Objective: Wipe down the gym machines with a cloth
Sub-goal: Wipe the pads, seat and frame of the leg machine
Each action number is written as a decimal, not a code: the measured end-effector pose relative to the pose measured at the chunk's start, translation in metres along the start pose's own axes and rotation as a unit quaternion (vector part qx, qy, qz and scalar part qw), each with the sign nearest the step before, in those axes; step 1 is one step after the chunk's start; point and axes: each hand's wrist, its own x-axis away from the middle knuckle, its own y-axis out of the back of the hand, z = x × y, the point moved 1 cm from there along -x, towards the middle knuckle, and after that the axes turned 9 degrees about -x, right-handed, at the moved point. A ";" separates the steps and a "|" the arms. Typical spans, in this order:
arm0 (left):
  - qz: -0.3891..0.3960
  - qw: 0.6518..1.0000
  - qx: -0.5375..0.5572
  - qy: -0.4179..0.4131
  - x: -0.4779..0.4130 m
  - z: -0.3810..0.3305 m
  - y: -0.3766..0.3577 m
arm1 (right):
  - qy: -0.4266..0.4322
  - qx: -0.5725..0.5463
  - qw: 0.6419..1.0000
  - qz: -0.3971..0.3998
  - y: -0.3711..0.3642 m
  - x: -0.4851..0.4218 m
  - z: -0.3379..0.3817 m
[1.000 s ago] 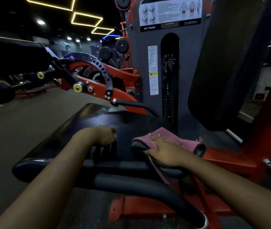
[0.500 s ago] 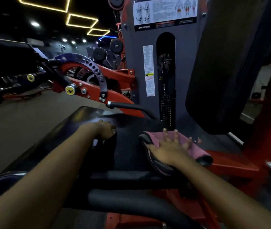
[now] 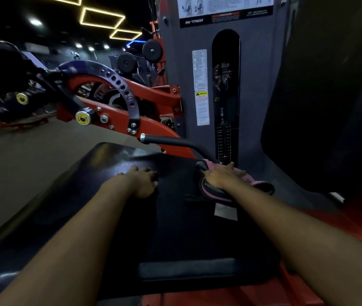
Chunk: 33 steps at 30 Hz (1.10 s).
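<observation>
A black padded seat (image 3: 175,228) of a red and grey gym machine fills the lower middle of the view. A pink cloth (image 3: 214,191) with dark edging lies on the seat's far right part. My right hand (image 3: 224,176) presses flat on the cloth, fingers spread toward the weight stack. My left hand (image 3: 141,181) rests on the seat's middle with its fingers curled under, holding nothing. A white label (image 3: 225,212) shows on the seat just behind the cloth.
A black backrest pad (image 3: 321,102) rises at the right. The grey weight-stack tower (image 3: 224,89) stands straight ahead, with a black handle bar (image 3: 166,140) just beyond the seat. A red pivot arm (image 3: 118,115) with a perforated adjuster plate is at left, over open floor (image 3: 21,168).
My right hand has pushed the cloth farther across the seat toward the weight stack. My head has moved in closer over the seat. The left hand stays in place on the pad.
</observation>
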 end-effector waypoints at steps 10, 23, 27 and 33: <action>0.045 0.997 -0.057 -0.022 -0.005 0.002 0.008 | 0.178 0.046 0.983 0.010 0.001 -0.039 0.048; 0.069 0.997 -0.036 0.012 -0.004 0.008 0.010 | 0.141 0.015 0.990 0.002 -0.006 -0.067 0.058; 0.034 0.999 0.001 0.020 0.005 0.005 0.019 | 0.245 0.037 0.968 0.037 -0.016 -0.042 0.080; 0.032 0.997 -0.022 0.060 0.008 0.003 0.015 | 0.321 0.060 0.943 0.059 -0.002 -0.026 0.005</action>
